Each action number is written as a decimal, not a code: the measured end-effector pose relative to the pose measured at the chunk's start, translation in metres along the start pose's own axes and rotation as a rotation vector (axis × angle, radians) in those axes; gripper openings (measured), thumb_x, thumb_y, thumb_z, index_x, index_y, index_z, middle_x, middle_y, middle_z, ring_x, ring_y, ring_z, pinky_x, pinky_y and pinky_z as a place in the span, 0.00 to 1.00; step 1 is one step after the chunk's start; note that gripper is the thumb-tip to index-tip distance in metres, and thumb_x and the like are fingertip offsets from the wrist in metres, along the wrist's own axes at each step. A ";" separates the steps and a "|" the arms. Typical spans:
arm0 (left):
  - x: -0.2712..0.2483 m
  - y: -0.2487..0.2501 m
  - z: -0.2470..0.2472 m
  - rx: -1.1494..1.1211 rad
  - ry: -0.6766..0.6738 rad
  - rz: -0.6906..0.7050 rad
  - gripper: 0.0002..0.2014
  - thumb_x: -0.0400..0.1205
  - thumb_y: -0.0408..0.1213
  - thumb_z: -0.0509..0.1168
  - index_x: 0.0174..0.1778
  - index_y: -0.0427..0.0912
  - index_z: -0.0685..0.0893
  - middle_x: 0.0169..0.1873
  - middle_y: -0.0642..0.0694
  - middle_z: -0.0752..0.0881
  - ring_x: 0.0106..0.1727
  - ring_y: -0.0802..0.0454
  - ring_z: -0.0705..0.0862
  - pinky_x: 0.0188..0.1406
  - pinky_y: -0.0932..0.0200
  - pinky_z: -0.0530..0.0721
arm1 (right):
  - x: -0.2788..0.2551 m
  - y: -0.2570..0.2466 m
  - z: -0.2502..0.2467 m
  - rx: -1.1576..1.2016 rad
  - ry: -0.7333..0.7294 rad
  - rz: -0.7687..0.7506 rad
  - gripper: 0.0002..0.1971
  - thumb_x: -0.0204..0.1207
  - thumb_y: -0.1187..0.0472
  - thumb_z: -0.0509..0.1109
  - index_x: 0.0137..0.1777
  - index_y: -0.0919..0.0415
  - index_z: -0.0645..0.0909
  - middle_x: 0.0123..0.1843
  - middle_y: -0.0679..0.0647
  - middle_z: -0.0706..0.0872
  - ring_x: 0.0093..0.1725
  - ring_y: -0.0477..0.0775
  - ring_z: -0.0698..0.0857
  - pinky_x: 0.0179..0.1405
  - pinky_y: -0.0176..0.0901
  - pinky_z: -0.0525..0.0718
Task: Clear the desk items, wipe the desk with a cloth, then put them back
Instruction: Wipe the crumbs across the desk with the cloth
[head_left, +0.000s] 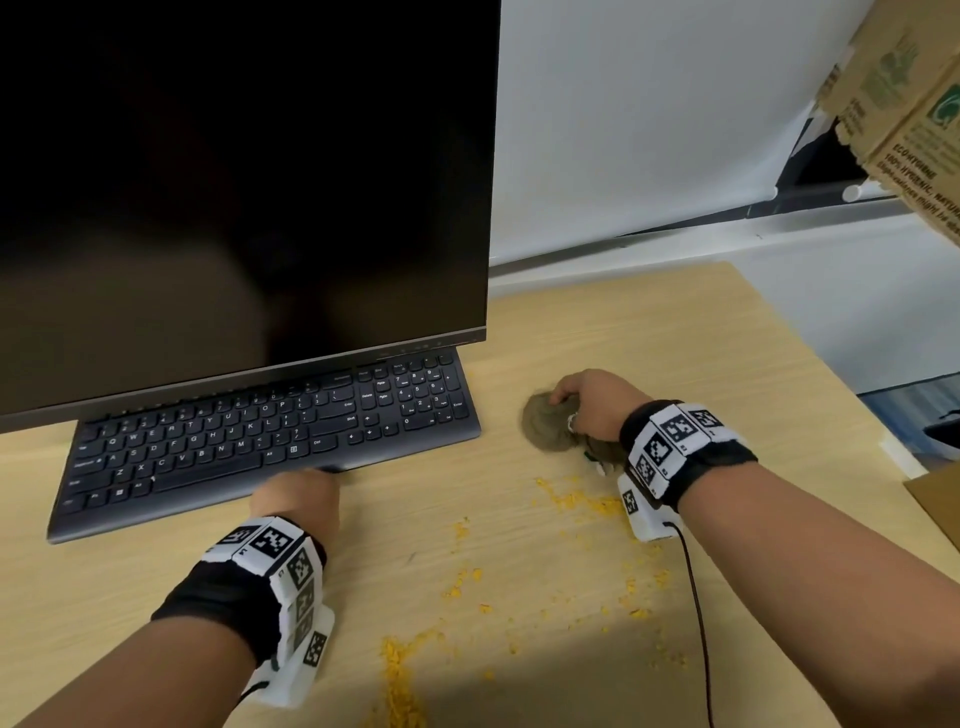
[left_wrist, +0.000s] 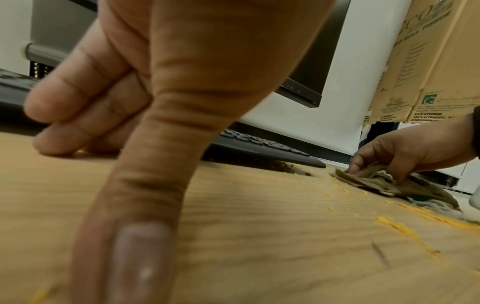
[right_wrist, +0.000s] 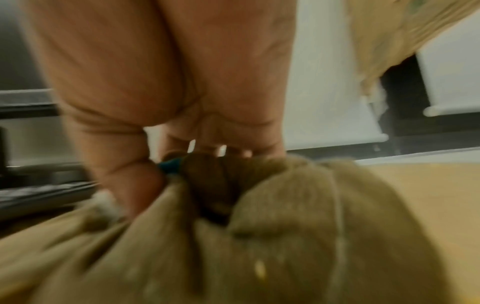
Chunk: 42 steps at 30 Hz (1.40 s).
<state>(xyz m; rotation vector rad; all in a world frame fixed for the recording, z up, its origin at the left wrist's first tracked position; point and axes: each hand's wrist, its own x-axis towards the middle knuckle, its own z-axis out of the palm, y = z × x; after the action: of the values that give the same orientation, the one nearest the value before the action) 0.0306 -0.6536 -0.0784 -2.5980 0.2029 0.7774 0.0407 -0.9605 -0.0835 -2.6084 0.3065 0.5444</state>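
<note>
Our left hand (head_left: 296, 499) curls at the keyboard (head_left: 260, 431)'s edge, grip unclear; our right hand (head_left: 597, 405) clutches the cloth (head_left: 545, 423) on the desk (head_left: 415, 519).

Cloth (head_left: 545, 423) right of keyboard (head_left: 270, 436) (on desk (head_left: 519, 545))

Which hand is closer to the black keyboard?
Left. The left hand is at the front edge of the keyboard. The right hand is off to its right side, apart from it, gripping the cloth on the desk.
</note>
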 end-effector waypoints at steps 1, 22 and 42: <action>0.001 0.000 0.001 -0.013 0.003 0.004 0.19 0.80 0.31 0.65 0.68 0.40 0.78 0.60 0.46 0.84 0.59 0.49 0.84 0.52 0.59 0.82 | -0.001 -0.005 0.000 -0.012 -0.084 -0.039 0.21 0.70 0.76 0.66 0.59 0.54 0.85 0.60 0.54 0.83 0.46 0.50 0.81 0.44 0.39 0.82; 0.011 0.001 0.007 -0.085 0.054 0.040 0.34 0.80 0.25 0.63 0.81 0.48 0.61 0.66 0.45 0.81 0.61 0.49 0.83 0.57 0.58 0.85 | 0.075 -0.078 -0.003 -0.229 0.027 -0.046 0.25 0.75 0.72 0.68 0.70 0.52 0.77 0.61 0.56 0.83 0.56 0.60 0.84 0.57 0.51 0.85; -0.019 -0.029 0.047 -0.207 0.025 0.111 0.42 0.78 0.52 0.67 0.82 0.43 0.52 0.78 0.38 0.63 0.75 0.43 0.71 0.69 0.51 0.77 | -0.021 -0.038 0.052 -0.263 -0.225 -0.395 0.35 0.75 0.77 0.57 0.73 0.39 0.74 0.64 0.53 0.74 0.65 0.57 0.72 0.68 0.51 0.74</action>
<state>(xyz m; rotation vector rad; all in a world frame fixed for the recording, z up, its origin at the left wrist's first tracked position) -0.0010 -0.6066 -0.0925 -2.8123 0.2909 0.8444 0.0169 -0.9003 -0.1023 -2.7149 -0.3699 0.7662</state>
